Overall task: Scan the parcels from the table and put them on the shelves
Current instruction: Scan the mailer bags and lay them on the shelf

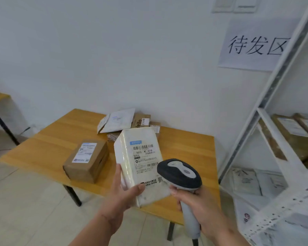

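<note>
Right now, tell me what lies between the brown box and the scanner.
In the head view, the white parcel, held by the left hand, lies between the brown box and scanner.

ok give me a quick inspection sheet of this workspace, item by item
surface: wooden table on dark legs, against the white wall.
job's things: white parcel held up over the table, label facing the camera; brown box near the table's front left edge; pile of parcels at the back by the wall.
clutter: nothing seen.
grips: left hand holds the white parcel by its lower end; right hand grips the scanner, its head beside the label.
cables: nothing seen on the scanner; a possible lead on the floor at far left, too blurred to tell.
surroundings: metal shelves at right already holding parcels; paper sign on the wall; tiled floor.
</note>
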A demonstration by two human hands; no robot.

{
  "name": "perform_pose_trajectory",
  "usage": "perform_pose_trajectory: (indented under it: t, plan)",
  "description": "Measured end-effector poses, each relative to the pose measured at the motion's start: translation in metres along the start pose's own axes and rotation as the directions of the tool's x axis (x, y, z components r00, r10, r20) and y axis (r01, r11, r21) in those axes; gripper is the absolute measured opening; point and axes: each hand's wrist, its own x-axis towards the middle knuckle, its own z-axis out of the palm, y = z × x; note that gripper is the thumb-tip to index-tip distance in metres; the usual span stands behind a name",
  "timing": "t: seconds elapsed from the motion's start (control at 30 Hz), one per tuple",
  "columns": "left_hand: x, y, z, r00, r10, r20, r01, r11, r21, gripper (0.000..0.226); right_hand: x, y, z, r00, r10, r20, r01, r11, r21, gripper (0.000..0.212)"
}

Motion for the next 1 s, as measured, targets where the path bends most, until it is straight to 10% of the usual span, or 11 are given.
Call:
perform_pose_trajectory:
  t: [0.2, 0.43, 0.67, 0.73, 0.77, 0.9, 1.0]
  plan:
    - [-0.018, -0.024, 0.086, 0.93, -0.165, 0.329, 0.15, 0.986, 0.07, 0.124, -0.06, 0.021, -0.076, 0.955, 0.019, -0.297, 0.009, 0.996, 0.091, 0.039]
    - [-0.057, -0.093, 0.256, 0.603, -0.319, 0.731, 0.392, 0.917, 0.076, 0.108, -0.191, 0.06, -0.223, 0.852, 0.151, -0.501, -0.059, 0.979, 0.195, 0.014]
    - [-0.125, -0.16, 0.453, 0.582, -0.318, 0.748, 0.181, 0.948, 0.262, 0.152, -0.341, 0.089, -0.366, 0.745, 0.127, -0.654, 0.137, 0.931, 0.337, 0.037]
    - [-0.148, -0.147, 0.495, 0.394, -0.365, 0.844, 0.296, 0.919, 0.26, 0.101, -0.364, 0.092, -0.394, 0.708, 0.168, -0.686, 0.184, 0.893, 0.41, 0.036]
    - [-0.152, -0.146, 0.52, 0.448, -0.407, 0.796, 0.308, 0.906, 0.29, 0.073, -0.375, 0.096, -0.409, 0.695, 0.177, -0.697, 0.187, 0.891, 0.413, 0.046]
    - [-0.145, -0.166, 0.59, 0.431, -0.446, 0.784, 0.465, 0.855, 0.23, 0.103, -0.399, 0.099, -0.462, 0.616, 0.234, -0.752, 0.184, 0.885, 0.427, 0.067]
    - [-0.126, -0.182, 0.63, 0.421, -0.501, 0.756, 0.456, 0.838, 0.3, 0.089, -0.397, 0.098, -0.498, 0.596, 0.267, -0.757, 0.192, 0.868, 0.458, 0.042]
